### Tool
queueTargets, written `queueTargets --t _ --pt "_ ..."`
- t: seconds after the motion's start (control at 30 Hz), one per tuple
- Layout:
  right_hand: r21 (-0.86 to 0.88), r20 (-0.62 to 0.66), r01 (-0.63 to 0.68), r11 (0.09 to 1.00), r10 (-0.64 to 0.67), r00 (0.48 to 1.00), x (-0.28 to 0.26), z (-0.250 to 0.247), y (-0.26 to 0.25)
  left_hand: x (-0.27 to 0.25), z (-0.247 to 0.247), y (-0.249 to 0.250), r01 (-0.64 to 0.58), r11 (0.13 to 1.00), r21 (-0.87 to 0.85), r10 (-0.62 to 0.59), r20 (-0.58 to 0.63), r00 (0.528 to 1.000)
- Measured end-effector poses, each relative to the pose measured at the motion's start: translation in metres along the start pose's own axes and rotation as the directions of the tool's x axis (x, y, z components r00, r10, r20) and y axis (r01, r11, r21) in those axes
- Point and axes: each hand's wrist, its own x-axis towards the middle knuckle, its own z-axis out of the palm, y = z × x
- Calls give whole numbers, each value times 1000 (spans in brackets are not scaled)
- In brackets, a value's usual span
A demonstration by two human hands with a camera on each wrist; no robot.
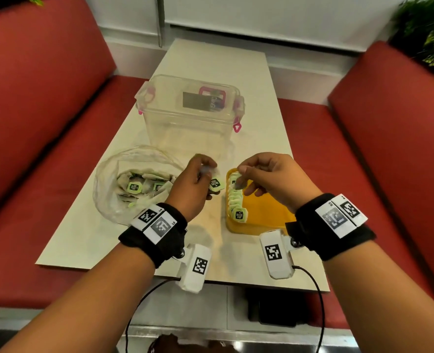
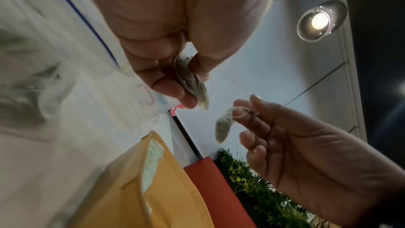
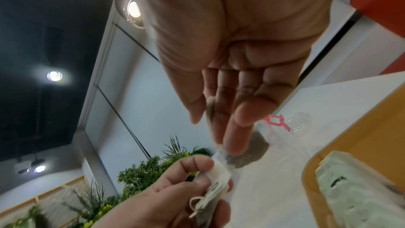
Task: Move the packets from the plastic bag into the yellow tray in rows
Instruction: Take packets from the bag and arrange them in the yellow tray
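Note:
A clear plastic bag [image 1: 109,189] with several green-tagged tea packets [image 1: 134,187] lies open at the left of the table. To its right stands the yellow tray [image 1: 264,217], with a row of packets [image 1: 236,200] standing along its left wall. My left hand [image 1: 205,180] hovers between bag and tray and pinches a packet [image 2: 192,82] whose green tag [image 1: 215,185] hangs down. Over the tray's far left corner my right hand [image 1: 243,179] pinches another packet [image 2: 222,127] between thumb and fingers. In the right wrist view the left hand's packet [image 3: 213,190] shows with its looped string.
A clear plastic box [image 1: 190,118] with pink latches stands behind the bag and tray on the beige table [image 1: 83,238]. Red benches [image 1: 32,123] flank the table on both sides. The tray's right part [image 1: 269,205] holds no packets.

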Motion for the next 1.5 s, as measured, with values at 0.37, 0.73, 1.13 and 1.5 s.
queueTargets --t 0.37,0.73,1.13,1.5 --pt "-350 0 44 936 -47 999 0 -4 11 -7 9 -2 -143 907 396 81 170 982" --pt "-413 -57 21 911 -48 997 -1 -3 11 -10 15 -10 -190 901 389 60 323 945" --pt "-244 -69 -83 966 68 995 -3 0 26 -5 23 -19 -139 956 260 50 319 946" --pt "-46 -188 -145 988 134 973 3 7 30 -4 21 -10 -195 790 581 115 171 978"
